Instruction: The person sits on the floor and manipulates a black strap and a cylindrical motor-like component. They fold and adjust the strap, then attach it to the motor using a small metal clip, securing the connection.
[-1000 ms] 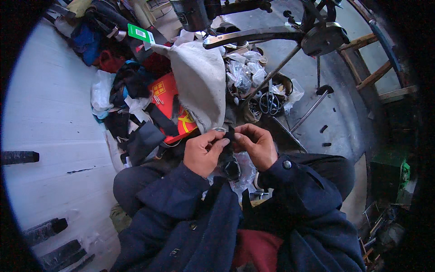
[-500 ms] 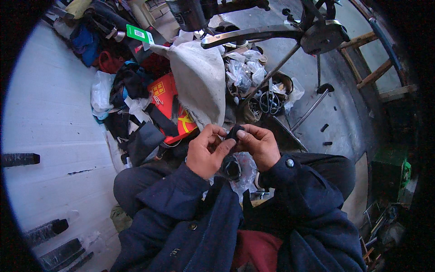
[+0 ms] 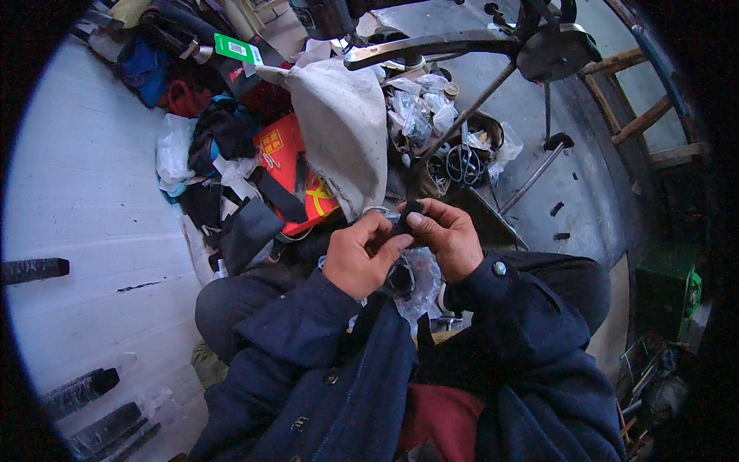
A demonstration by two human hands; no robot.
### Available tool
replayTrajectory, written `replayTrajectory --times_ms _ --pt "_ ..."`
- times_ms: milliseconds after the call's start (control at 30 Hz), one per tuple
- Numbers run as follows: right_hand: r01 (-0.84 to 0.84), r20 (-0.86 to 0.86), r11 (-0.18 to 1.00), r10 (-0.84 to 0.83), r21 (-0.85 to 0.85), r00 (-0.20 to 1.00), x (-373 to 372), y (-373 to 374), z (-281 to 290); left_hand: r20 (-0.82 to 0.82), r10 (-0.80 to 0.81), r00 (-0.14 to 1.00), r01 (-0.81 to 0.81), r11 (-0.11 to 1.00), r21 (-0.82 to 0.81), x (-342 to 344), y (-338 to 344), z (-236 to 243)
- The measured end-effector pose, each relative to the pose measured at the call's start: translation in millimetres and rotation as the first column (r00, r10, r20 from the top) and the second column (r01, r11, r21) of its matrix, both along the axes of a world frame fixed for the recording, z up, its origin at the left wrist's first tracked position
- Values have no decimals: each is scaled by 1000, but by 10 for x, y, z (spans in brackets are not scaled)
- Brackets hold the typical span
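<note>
Left hand [image 3: 356,259] and right hand [image 3: 455,240] pinch a small black piece [image 3: 412,207]. Not yet released, it seems mid-handling; finished work is unclear.

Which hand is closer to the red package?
Left. The left hand is just below and right of the red package in the picture; the right hand is farther right, beyond the left one.

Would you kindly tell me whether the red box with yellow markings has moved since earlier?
No; judged against the draped off-white cloth, the red box keeps its place, though the whole view shifts slightly.
</note>
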State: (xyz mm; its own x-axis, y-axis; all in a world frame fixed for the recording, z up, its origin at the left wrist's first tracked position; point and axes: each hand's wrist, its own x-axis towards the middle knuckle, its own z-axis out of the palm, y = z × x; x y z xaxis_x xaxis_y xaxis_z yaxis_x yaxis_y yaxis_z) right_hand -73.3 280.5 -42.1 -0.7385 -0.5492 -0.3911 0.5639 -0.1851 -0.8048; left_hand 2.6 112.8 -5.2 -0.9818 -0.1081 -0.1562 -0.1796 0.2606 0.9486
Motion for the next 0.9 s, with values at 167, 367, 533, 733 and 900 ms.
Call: replayTrajectory --times_ms 167,367,533,733,900 --pt "23 103 999 -19 -35 995 -27 21 -42 -35 -37 999 35 998 -55 10 12 -2" --pt "-23 72 999 26 -47 997 -11 -9 -83 13 -4 1000 3 994 110 20 -6 -39" --pt "-16 67 1000 14 20 998 -20 13 -77 96 7 995 -34 959 282 9 -22 -15" --pt "-55 -15 998 55 22 998 -30 17 -82 139 14 990 -67 920 385 -26 -62 -102" --pt "-59 -76 995 65 78 995 4 -3 -55 128 -8 992 -29 956 291 -24 -50 -146"
